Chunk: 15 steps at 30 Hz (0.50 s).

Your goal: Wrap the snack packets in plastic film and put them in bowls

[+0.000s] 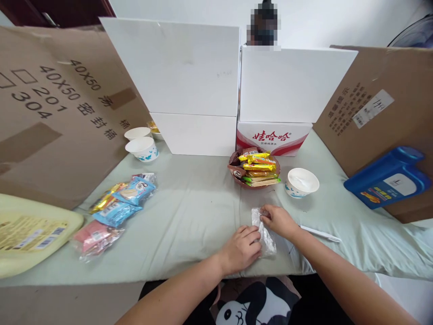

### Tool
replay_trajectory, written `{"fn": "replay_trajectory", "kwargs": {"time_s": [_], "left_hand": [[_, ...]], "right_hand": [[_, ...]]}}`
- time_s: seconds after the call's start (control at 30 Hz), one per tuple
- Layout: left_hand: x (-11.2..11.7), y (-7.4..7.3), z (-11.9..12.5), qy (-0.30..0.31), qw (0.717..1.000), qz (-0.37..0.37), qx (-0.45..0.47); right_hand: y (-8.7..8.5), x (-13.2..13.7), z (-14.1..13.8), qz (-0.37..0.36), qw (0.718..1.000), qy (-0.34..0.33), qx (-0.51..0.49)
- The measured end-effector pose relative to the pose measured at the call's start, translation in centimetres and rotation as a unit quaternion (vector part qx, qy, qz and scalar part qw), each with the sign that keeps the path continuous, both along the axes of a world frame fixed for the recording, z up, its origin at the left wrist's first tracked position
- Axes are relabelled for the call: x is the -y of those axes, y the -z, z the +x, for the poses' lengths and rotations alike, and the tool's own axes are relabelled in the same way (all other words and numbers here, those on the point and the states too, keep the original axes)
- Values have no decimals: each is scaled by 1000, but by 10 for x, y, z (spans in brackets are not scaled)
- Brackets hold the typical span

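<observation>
A crinkled, folded clear plastic bag (268, 243) lies on the cloth-covered table near its front edge. My right hand (279, 221) pinches its upper right side between thumb and fingers. At the bag's left edge, my left hand (241, 248) is closed with bent fingers on the plastic; its thumb is mostly hidden. Just beyond the hands stands a brown bowl (235, 175) heaped with yellow-wrapped snack sticks (259, 166). A white paper cup (301, 184) with a blue pattern sits right of the bowl. By my right forearm lies a thin white stick-like object (320, 233).
Packaged snacks (118, 203) lie at left beside a pale yellow bottle (30, 234). Two paper bowls (142, 149) stand behind them. White boxes (196, 72) close off the back, and cardboard sheets (67, 113) flank the table. A blue bottle (389, 178) leans at right.
</observation>
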<state>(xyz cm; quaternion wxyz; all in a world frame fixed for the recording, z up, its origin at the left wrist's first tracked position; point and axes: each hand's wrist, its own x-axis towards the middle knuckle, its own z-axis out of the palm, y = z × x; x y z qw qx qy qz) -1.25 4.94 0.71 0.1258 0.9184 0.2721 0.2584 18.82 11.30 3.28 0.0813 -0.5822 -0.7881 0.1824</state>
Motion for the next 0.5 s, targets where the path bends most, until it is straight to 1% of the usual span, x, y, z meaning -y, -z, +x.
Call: {"fn": "replay_trajectory", "kwargs": {"time_s": [0.07, 0.13, 0.17, 0.2, 0.23, 0.3, 0.33, 0.37, 0.4, 0.5], "left_hand": [[-1, 5, 2, 4, 999, -10, -43], [-1, 8, 1, -1, 998, -25, -61], [-1, 8, 1, -2, 998, -30, -63], [-1, 8, 0, -5, 998, -33, -62], [0, 7, -1, -9, 997, -36, -60], [0, 6, -1, -19, 997, -41, -59], [0, 5, -1, -21, 997, -44, -61], [0, 4, -1, -21, 997, -47, -64], [0, 3, -1, -19, 996, -49, -68], [0, 1, -1, -15, 996, -52, -72]], "right_hand": [[-5, -1, 5, 26, 1000, 9, 11], [-11, 3, 10, 58, 998, 22, 21], [-14, 8, 11, 74, 997, 12, 21], [-16, 15, 13, 88, 996, -25, 18], [-18, 24, 14, 100, 991, -84, 13], [-18, 44, 20, 106, 968, -227, 4], [-18, 54, 24, 99, 955, -280, 6], [-17, 62, 29, 87, 948, -307, 16], [-17, 69, 34, 74, 949, -305, 34], [-21, 81, 47, 65, 964, -243, 83]]}}
